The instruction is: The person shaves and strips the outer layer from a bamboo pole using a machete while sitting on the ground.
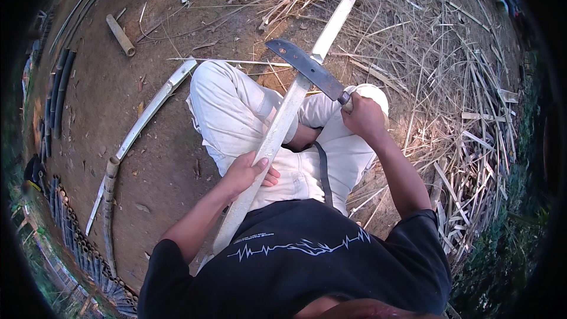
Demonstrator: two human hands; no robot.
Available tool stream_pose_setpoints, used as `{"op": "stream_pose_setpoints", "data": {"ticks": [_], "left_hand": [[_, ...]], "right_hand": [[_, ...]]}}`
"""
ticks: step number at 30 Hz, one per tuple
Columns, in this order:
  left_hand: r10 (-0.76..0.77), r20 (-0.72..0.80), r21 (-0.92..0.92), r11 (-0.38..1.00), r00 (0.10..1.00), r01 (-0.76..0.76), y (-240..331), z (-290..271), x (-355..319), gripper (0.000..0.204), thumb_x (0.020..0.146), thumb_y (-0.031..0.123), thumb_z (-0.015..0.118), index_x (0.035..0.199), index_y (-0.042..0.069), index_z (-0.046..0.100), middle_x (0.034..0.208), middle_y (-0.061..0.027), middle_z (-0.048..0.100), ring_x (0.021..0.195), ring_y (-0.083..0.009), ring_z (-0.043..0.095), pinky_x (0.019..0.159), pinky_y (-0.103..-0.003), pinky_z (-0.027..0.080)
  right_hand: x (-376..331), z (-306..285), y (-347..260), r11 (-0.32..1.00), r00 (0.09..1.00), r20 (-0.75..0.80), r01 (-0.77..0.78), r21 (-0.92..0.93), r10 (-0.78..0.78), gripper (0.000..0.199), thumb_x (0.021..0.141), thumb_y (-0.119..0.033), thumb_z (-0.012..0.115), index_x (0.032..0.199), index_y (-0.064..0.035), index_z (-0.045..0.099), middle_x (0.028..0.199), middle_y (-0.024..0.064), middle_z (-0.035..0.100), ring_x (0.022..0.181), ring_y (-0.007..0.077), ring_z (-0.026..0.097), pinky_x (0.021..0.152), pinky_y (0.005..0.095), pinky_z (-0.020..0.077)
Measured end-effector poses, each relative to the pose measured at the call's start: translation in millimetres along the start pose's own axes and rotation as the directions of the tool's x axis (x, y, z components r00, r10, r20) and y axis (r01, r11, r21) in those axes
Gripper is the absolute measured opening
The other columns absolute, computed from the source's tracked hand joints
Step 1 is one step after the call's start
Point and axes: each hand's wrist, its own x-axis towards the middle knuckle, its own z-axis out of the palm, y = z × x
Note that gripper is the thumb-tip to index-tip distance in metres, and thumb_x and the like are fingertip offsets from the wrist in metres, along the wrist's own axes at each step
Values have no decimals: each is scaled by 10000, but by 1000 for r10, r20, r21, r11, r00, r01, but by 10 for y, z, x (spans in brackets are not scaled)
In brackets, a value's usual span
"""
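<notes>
A long pale split bamboo strip (277,127) runs slantwise across my lap, from beside my left hip up past my knees to the far edge. My left hand (249,174) is wrapped round its near part, thumb on top and fingertips showing at the right side. In my right hand (364,117) is a machete (313,72), gripped by its short handle above my right knee. The broad dark blade lies across the strip beyond my knees, its tip pointing to the far left. Whether the edge bites into the bamboo, I cannot tell.
Another split bamboo length (152,109) and a bamboo pole (109,201) lie on the dirt at my left. A short bamboo piece (120,35) rests farther off. Shavings and thin slivers (437,77) cover the ground at right. Several dark bamboo poles (62,88) line the far left.
</notes>
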Motion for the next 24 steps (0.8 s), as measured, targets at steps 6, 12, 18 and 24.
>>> {"op": "stream_pose_setpoints", "data": {"ticks": [6,12,18,24], "left_hand": [[-84,-70,34,996,994,86,30,28,35,374,1069,362,483,1158,5,553,783,-63,602,589,-143,577,520,-293,509],[-111,-242,155,976,964,152,66,174,-78,393,1068,388,481,1160,19,579,753,-60,583,573,-123,560,481,-292,480],[-17,-267,248,965,963,85,-23,125,-40,397,1060,368,511,1157,1,626,756,-51,576,591,-120,551,496,-298,496],[-14,-282,205,976,959,74,-110,73,-109,398,1048,362,540,1155,-8,643,816,-55,610,615,-117,557,509,-287,507]], "right_hand": [[-414,19,-299,972,957,182,232,-20,-225,428,797,-412,736,917,-18,620,806,172,702,719,354,711,677,459,570],[-292,10,-89,905,912,139,404,-134,-386,549,804,-568,705,904,-31,643,789,159,712,707,327,721,682,426,579],[47,-192,11,985,993,115,-8,-174,29,525,825,-521,692,936,-10,650,721,206,702,681,389,707,662,470,584],[-274,-90,-100,979,942,274,202,-5,-192,272,779,-257,696,909,-26,634,741,207,692,709,397,697,679,498,571]]}}
